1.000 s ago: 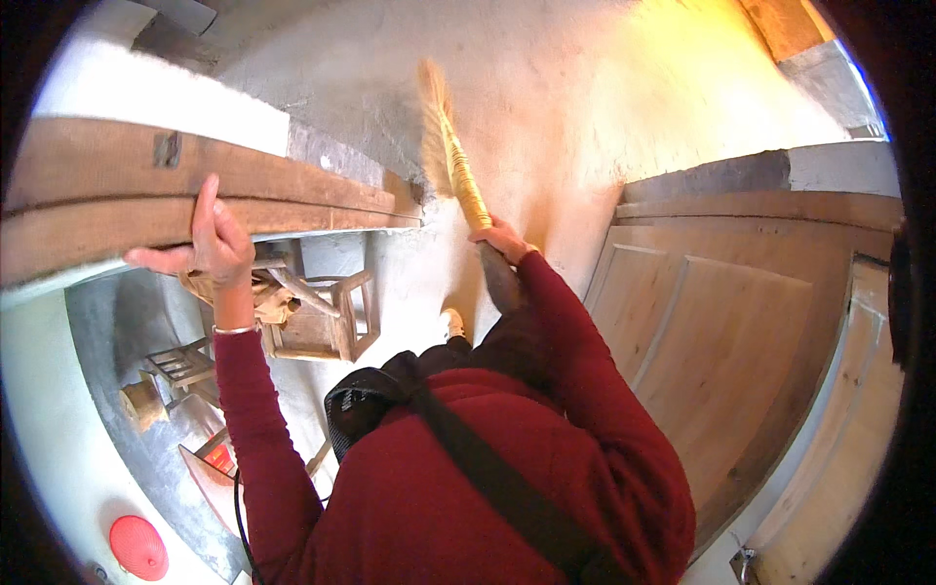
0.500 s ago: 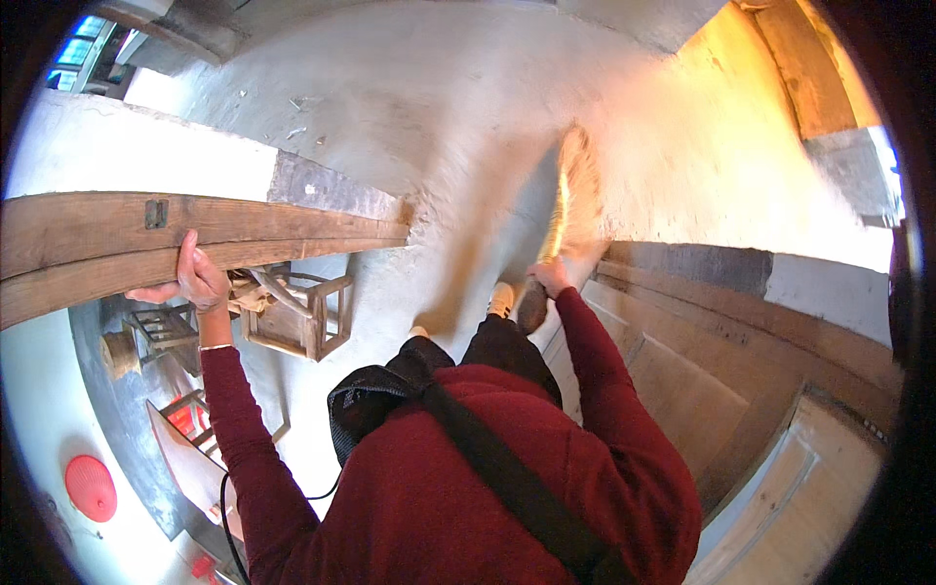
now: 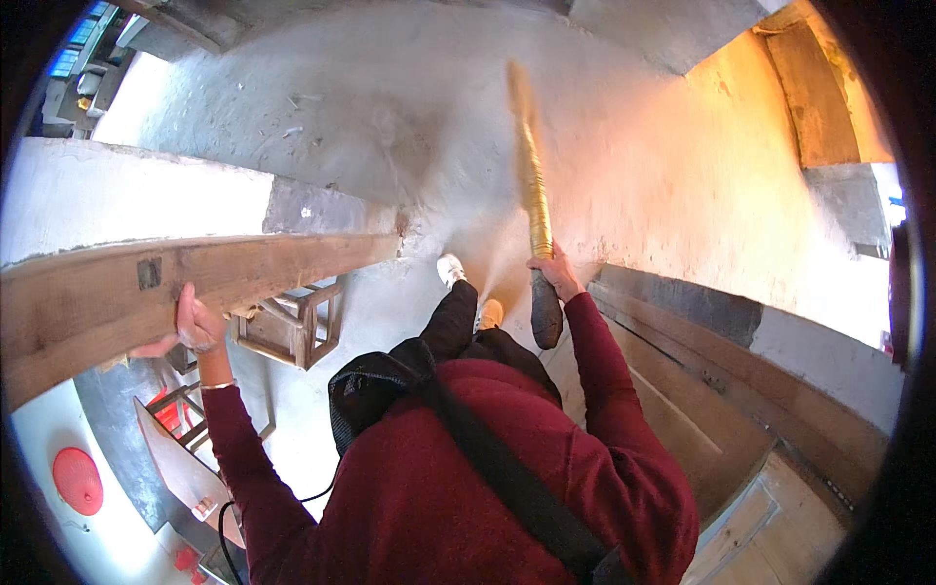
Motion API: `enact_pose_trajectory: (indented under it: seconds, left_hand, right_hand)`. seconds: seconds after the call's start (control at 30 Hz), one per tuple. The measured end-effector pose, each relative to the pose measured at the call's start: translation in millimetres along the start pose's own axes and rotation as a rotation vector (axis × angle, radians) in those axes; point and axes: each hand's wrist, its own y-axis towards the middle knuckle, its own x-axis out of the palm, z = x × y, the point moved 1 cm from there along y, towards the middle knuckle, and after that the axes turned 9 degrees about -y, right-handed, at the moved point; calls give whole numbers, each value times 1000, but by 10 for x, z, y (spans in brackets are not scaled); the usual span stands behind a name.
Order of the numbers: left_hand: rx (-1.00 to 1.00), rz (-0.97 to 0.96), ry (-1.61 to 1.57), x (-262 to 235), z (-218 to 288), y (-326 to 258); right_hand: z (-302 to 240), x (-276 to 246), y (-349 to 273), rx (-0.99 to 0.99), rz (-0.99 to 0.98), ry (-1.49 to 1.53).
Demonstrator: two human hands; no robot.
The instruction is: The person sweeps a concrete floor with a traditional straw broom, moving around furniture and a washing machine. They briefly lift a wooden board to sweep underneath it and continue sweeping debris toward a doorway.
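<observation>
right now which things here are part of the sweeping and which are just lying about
In use:
- broom, gripped by the right hand
- dusty concrete floor
- wooden beam, which the left hand rests on

Lying about:
- wooden stool
- red round lid
- wooden door

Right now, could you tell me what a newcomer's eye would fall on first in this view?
First, the long yellow broom at the centre, gripped by the right hand and reaching out over the dusty grey floor. Next, the heavy wooden beam across the left, with the left hand resting on its lower edge. Below it stands a small wooden stool, and a round red object lies at the lower left.
</observation>
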Motion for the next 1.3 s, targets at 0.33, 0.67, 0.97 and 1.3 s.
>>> enact_pose_trajectory:
  seconds: [0.33, 0.67, 0.97, 1.3]
  left_hand:
    - [48, -149, 73, -246, -61, -457]
    - [-417, -485, 152, -557, 242, -1029]
    - [-867, -414, 274, -670, 427, -1723]
    - [-880, 445, 682, 240, 1043, 434]
  right_hand:
    - [-6, 1513, 1092, 125, -214, -189]
    - [-1316, 1739, 1499, 60, -603, -100]
    - [-1685, 470, 2167, -63, -93, -402]
    - [-1774, 1433, 3370, 130, -771, -340]
